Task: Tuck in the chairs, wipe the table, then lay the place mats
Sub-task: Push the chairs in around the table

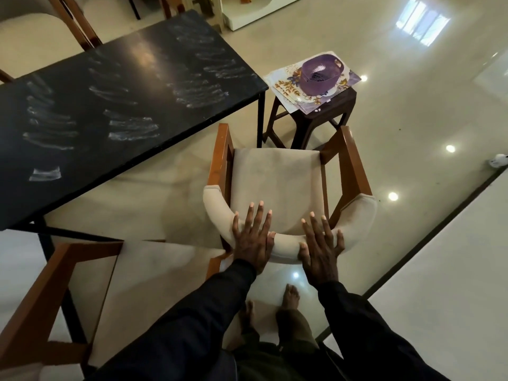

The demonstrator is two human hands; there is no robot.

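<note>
A wooden chair (277, 177) with a cream seat and a curved padded backrest stands in front of me, off the near right corner of the black table (115, 105), pulled out and not under it. My left hand (253, 237) lies flat on the backrest's left part, fingers straight and spread. My right hand (321, 246) lies flat on the backrest's middle, fingers straight. White smears streak the table top. A stack of flowered place mats (286, 86) lies on a dark stool (310, 119) beyond the chair, with a purple basket (321, 75) on top.
A second wooden chair (63, 292) stands at my near left, by the table's near end. Another chair (68, 26) stands at the far side. My bare feet (275, 303) are on the glossy tiled floor behind the chair. A small white object (497, 160) lies at the far right.
</note>
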